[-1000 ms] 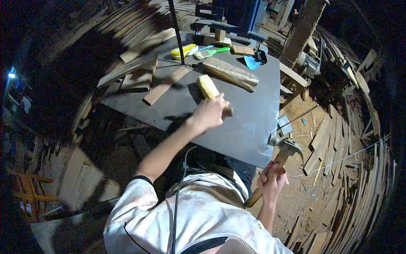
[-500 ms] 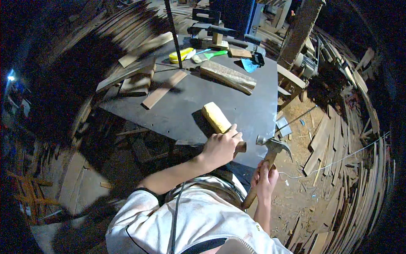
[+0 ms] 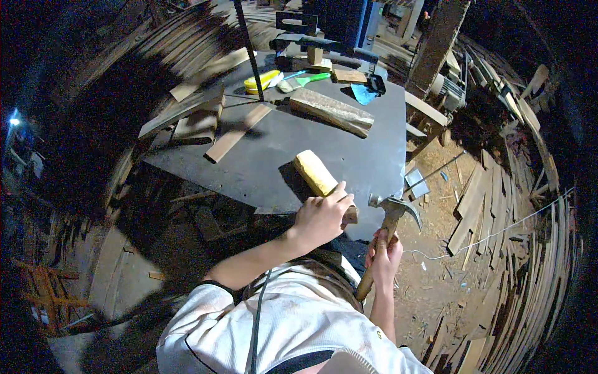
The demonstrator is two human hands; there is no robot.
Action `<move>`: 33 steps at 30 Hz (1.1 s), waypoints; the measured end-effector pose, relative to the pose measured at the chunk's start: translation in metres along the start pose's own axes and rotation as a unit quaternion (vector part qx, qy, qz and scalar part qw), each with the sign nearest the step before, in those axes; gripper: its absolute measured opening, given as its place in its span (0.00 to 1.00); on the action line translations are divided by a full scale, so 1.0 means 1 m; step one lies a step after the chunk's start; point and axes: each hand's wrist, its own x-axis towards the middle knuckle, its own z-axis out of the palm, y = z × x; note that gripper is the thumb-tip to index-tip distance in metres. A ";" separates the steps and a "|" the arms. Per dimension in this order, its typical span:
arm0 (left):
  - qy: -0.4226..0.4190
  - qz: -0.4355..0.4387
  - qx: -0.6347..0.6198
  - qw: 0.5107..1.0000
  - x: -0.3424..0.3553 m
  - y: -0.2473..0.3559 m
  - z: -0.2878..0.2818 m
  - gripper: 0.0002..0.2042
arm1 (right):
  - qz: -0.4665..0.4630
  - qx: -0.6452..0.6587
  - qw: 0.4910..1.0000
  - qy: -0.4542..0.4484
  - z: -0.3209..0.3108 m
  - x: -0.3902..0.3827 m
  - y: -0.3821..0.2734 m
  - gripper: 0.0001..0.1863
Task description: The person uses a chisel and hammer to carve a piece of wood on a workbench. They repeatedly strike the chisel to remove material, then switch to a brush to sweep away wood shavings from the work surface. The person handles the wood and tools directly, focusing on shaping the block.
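Dimly lit, the workshop's grey table [image 3: 374, 159] has a yellowish wooden block [image 3: 314, 174] at its near edge, gripped by the left hand [image 3: 321, 216]; the right hand's [image 3: 385, 254] fingers wrap a claw hammer [image 3: 393, 209]. Work looks unfinished; what remains is unclear.

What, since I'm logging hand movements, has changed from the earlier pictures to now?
The left hand has brought the pale wooden block nearer the person; the hammer in the right hand has come leftward, closer to it. Nothing was newly gripped or released. The green-handled brush and narrow plank stayed put.
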 end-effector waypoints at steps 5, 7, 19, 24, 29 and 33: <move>-0.013 0.006 0.019 1.000 -0.001 0.001 -0.003 0.26 | 0.005 0.009 1.000 0.006 0.002 -0.002 -0.004 0.13; -0.013 0.008 0.013 1.000 -0.001 0.000 -0.002 0.27 | 0.009 0.014 1.000 0.006 0.002 -0.002 -0.003 0.14; -0.006 0.011 -0.026 1.000 0.004 -0.003 -0.014 0.23 | 0.020 -0.001 1.000 0.015 0.001 -0.001 -0.001 0.12; 0.020 0.170 -0.096 0.981 0.013 0.010 -0.033 0.11 | 0.020 -0.001 1.000 0.016 0.000 0.000 0.001 0.12; 0.043 0.327 -0.118 0.937 0.023 0.029 -0.038 0.11 | -0.131 -0.064 0.988 0.047 -0.001 0.001 0.014 0.13; 0.052 0.357 -0.175 0.916 0.029 0.039 -0.039 0.11 | -0.159 -0.141 0.977 0.022 -0.011 0.005 0.022 0.11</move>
